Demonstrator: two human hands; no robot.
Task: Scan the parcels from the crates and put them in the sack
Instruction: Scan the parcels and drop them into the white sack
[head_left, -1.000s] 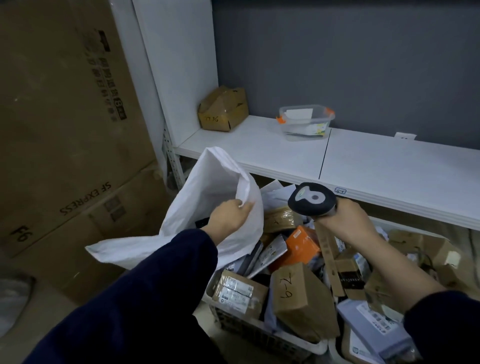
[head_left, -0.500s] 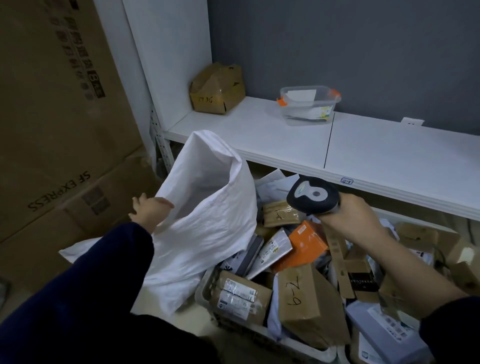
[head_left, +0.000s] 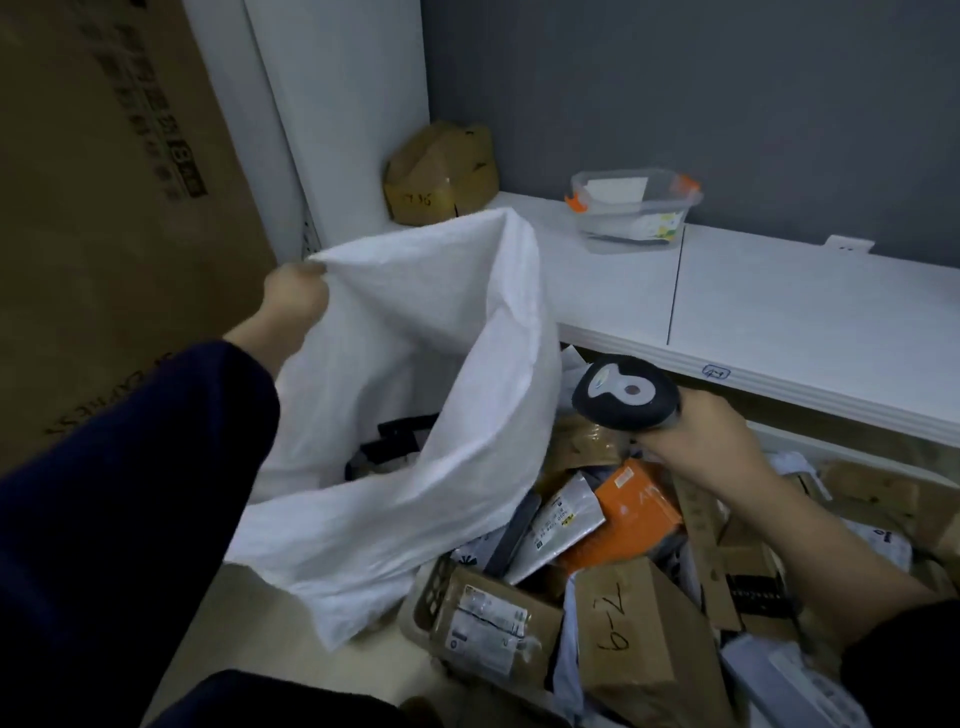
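My left hand (head_left: 293, 304) grips the left rim of the white woven sack (head_left: 431, 374) and holds its mouth wide; dark items show inside it. My right hand (head_left: 701, 441) grips a black and white barcode scanner (head_left: 626, 392) above the crate (head_left: 431, 587). The crate is heaped with parcels: an orange box (head_left: 636, 501), a cardboard box marked 6-2 (head_left: 631, 623), a labelled carton (head_left: 493, 626) and a white mailer (head_left: 563, 519).
A white shelf (head_left: 779, 312) runs behind the crate, carrying a clear plastic tub (head_left: 631, 208) and a crumpled cardboard box (head_left: 441, 171). Large brown cartons (head_left: 104, 208) stand on the left. More parcels lie at the right edge.
My left hand let go of the sack's right rim, moved left and took hold of the left rim, pulling the mouth wide. The scanner hand stayed over the crate.
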